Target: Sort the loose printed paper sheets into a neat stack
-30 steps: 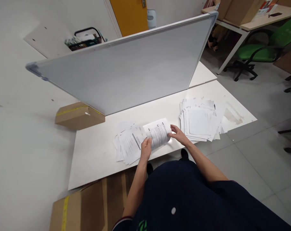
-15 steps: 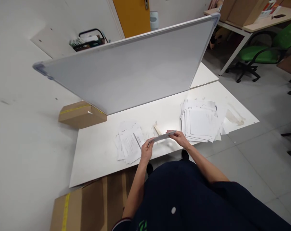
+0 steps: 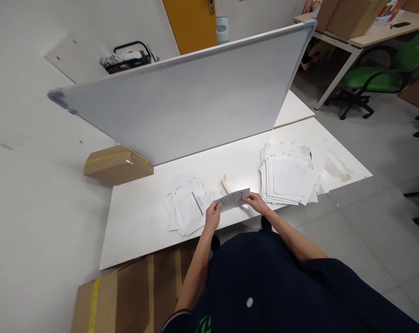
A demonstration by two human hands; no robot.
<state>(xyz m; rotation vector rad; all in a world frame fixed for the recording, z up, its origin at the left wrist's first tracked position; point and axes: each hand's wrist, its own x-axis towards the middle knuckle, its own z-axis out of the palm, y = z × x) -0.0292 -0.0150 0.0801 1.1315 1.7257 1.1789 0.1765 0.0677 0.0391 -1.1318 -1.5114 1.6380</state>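
Between my two hands a folded sheet of paper [image 3: 233, 200] with print on it is held up over the table's front edge. My left hand [image 3: 213, 215] pinches its left end, and my right hand [image 3: 256, 202] grips the right end. Just behind the paper lies a small cream-coloured bar [image 3: 226, 186], partly hidden by it. Loose printed sheets [image 3: 188, 208] are spread on the table to the left of my left hand. A taller, uneven stack of papers [image 3: 288, 175] lies to the right, beyond my right hand.
A whiteboard [image 3: 195, 101] stands upright across the white table [image 3: 136, 231]. One cardboard box [image 3: 119, 164] sits at the table's back left; larger cardboard [image 3: 133, 296] is below the front edge. A green chair [image 3: 375, 77] and another desk [image 3: 355, 39] are at the right.
The folded paper has tilted, so more of its printed face shows. Both my hands still hold its ends and have shifted only slightly. The paper piles have not moved.
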